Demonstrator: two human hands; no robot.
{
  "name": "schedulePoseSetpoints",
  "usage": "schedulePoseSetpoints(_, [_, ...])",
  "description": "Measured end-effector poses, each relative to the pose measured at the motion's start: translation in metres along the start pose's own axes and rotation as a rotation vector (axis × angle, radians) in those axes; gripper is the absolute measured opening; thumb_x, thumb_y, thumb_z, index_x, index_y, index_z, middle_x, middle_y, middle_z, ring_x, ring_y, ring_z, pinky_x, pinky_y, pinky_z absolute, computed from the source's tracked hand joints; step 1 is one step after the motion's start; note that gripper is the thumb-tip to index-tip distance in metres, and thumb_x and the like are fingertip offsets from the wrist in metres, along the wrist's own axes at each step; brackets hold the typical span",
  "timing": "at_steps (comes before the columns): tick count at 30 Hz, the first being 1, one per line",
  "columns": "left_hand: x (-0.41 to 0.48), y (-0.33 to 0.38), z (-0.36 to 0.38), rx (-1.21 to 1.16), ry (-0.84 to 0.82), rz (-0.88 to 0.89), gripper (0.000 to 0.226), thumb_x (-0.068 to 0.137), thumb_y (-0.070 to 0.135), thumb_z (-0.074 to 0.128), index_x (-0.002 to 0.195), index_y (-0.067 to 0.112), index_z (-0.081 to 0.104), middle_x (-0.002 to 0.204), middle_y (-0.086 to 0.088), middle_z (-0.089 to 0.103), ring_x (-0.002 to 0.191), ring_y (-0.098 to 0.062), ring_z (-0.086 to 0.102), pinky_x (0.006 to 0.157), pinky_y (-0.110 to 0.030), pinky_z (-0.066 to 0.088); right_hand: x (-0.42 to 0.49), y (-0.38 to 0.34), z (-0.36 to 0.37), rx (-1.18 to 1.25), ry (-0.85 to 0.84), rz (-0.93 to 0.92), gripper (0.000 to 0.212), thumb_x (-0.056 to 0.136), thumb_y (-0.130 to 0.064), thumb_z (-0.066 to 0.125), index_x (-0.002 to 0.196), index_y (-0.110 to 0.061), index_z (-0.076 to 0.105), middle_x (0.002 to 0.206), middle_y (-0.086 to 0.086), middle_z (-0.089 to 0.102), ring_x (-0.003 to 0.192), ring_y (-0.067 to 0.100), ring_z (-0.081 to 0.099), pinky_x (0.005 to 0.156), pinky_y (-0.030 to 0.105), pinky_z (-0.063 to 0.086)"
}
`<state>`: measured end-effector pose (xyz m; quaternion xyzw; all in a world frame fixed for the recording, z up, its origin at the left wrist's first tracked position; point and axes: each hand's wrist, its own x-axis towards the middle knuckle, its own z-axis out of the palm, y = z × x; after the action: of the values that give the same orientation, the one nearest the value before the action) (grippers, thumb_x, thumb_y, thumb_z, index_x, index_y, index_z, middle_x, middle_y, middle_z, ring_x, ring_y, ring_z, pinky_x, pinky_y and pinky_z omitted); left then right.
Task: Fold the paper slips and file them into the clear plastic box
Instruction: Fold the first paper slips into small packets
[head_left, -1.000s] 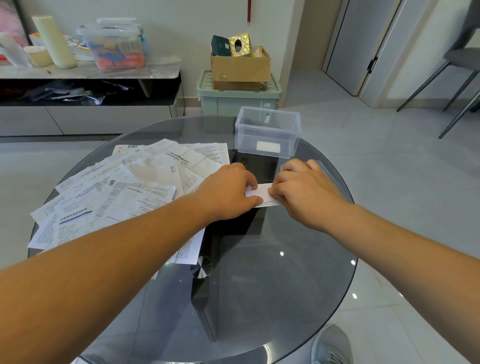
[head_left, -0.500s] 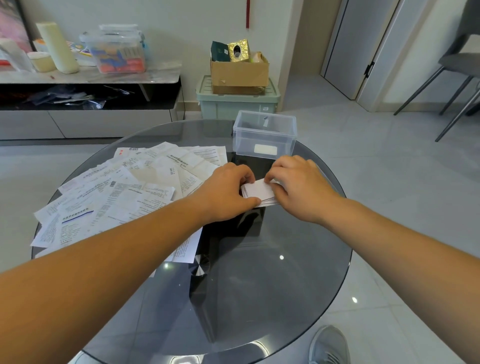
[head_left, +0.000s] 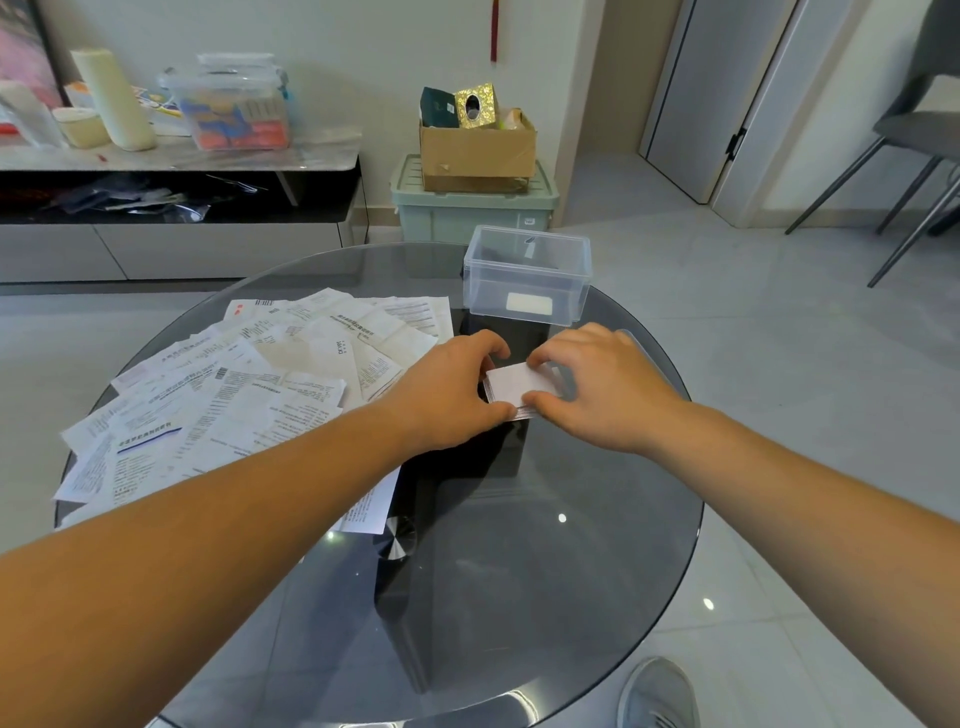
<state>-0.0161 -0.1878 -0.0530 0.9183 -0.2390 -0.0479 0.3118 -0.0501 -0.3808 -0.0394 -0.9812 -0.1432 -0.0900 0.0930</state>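
A small folded white paper slip (head_left: 517, 387) lies on the round glass table (head_left: 519, 571), held between both hands. My left hand (head_left: 447, 395) pinches its left edge with thumb and fingers. My right hand (head_left: 602, 387) pinches its right side, thumb at the near corner. Just beyond the hands stands the clear plastic box (head_left: 527, 275), open at the top, with a white label on its front wall. A spread pile of unfolded printed paper slips (head_left: 234, 400) covers the table's left half.
A clear lid (head_left: 644, 353) lies on the table behind my right hand. Beyond the table are a green storage bin (head_left: 472, 213) with a cardboard box (head_left: 478, 148) on it, and a low cabinet (head_left: 171, 208) at left. A chair (head_left: 914, 156) stands at right.
The long slip flat under my hands a second ago has been folded over into a small compact rectangle. Both hands have drawn closer together around it.
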Motion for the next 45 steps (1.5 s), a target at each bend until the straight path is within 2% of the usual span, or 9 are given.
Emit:
schedulePoseSetpoints(3, [0.002, -0.001, 0.000, 0.006, 0.017, -0.005, 0.057, 0.086, 0.033, 0.076, 0.136, 0.025, 0.051, 0.132, 0.002, 0.060, 0.116, -0.016, 0.060, 0.090, -0.021, 0.048, 0.001, 0.001, -0.001, -0.020, -0.042, -0.008, 0.046, 0.088, -0.054, 0.063, 0.127, -0.031, 0.060, 0.126, -0.010, 0.060, 0.122, 0.017, 0.045, 0.099, 0.041, 0.034])
schedulePoseSetpoints(8, [0.005, -0.001, 0.000, 0.011, 0.035, -0.008, 0.056, 0.088, 0.036, 0.074, 0.137, 0.024, 0.051, 0.133, 0.002, 0.060, 0.113, -0.015, 0.060, 0.090, -0.022, 0.048, 0.004, 0.004, 0.001, -0.037, -0.046, 0.015, 0.041, 0.091, -0.049, 0.061, 0.128, -0.031, 0.058, 0.126, -0.008, 0.060, 0.122, 0.020, 0.044, 0.100, 0.041, 0.033])
schedulePoseSetpoints(14, [0.006, 0.001, 0.001, 0.001, 0.046, -0.017, 0.062, 0.086, 0.038, 0.076, 0.139, 0.024, 0.049, 0.136, 0.000, 0.056, 0.117, -0.017, 0.058, 0.097, -0.028, 0.048, 0.003, 0.007, 0.001, -0.008, -0.016, 0.041, 0.033, 0.092, -0.043, 0.059, 0.121, -0.027, 0.061, 0.119, -0.005, 0.063, 0.115, 0.021, 0.047, 0.099, 0.042, 0.037])
schedulePoseSetpoints(20, [0.004, 0.004, -0.003, 0.006, 0.055, -0.011, 0.071, 0.083, 0.042, 0.078, 0.142, 0.024, 0.044, 0.141, -0.001, 0.053, 0.123, -0.019, 0.055, 0.101, -0.033, 0.049, 0.002, 0.006, -0.002, 0.048, 0.014, 0.053, 0.038, 0.093, -0.038, 0.061, 0.127, -0.023, 0.059, 0.124, -0.001, 0.061, 0.115, 0.022, 0.050, 0.101, 0.043, 0.040])
schedulePoseSetpoints(25, [-0.001, 0.003, -0.008, 0.007, 0.075, 0.018, 0.077, 0.080, 0.043, 0.081, 0.143, 0.022, 0.043, 0.138, -0.001, 0.053, 0.122, -0.016, 0.054, 0.099, -0.029, 0.049, 0.001, 0.002, -0.005, 0.087, 0.040, 0.050, 0.047, 0.093, -0.037, 0.062, 0.137, -0.022, 0.054, 0.137, 0.000, 0.058, 0.125, 0.024, 0.049, 0.107, 0.048, 0.039])
schedulePoseSetpoints(31, [-0.004, -0.002, -0.007, 0.005, 0.075, 0.011, 0.075, 0.080, 0.043, 0.081, 0.142, 0.022, 0.044, 0.137, 0.000, 0.054, 0.120, -0.014, 0.054, 0.092, -0.022, 0.043, 0.000, 0.001, -0.006, 0.106, 0.041, 0.049, 0.047, 0.093, -0.037, 0.062, 0.136, -0.023, 0.054, 0.135, -0.002, 0.058, 0.125, 0.022, 0.049, 0.107, 0.046, 0.039])
schedulePoseSetpoints(34, [-0.002, -0.005, -0.006, 0.005, 0.070, 0.010, 0.071, 0.080, 0.043, 0.080, 0.139, 0.023, 0.047, 0.133, 0.001, 0.056, 0.116, -0.012, 0.055, 0.091, -0.022, 0.045, 0.000, 0.001, -0.004, 0.092, 0.034, 0.044, 0.041, 0.092, -0.037, 0.063, 0.130, -0.023, 0.059, 0.128, -0.003, 0.060, 0.120, 0.021, 0.051, 0.104, 0.044, 0.040])
schedulePoseSetpoints(40, [0.002, -0.004, -0.002, 0.015, 0.072, 0.001, 0.057, 0.083, 0.042, 0.077, 0.131, 0.022, 0.053, 0.125, 0.001, 0.059, 0.107, -0.014, 0.058, 0.093, -0.029, 0.053, 0.002, 0.000, -0.003, 0.112, 0.021, 0.032, 0.009, 0.095, -0.033, 0.063, 0.098, -0.025, 0.063, 0.114, -0.004, 0.061, 0.110, 0.019, 0.050, 0.095, 0.036, 0.038])
schedulePoseSetpoints(45, [0.004, 0.000, -0.005, -0.012, 0.040, -0.004, 0.059, 0.086, 0.043, 0.074, 0.135, 0.023, 0.048, 0.129, 0.003, 0.058, 0.110, -0.015, 0.058, 0.084, -0.019, 0.047, 0.010, -0.005, -0.011, 0.321, 0.087, 0.144, 0.005, 0.098, -0.021, 0.056, 0.095, -0.020, 0.061, 0.104, -0.003, 0.065, 0.102, 0.019, 0.055, 0.085, 0.035, 0.044])
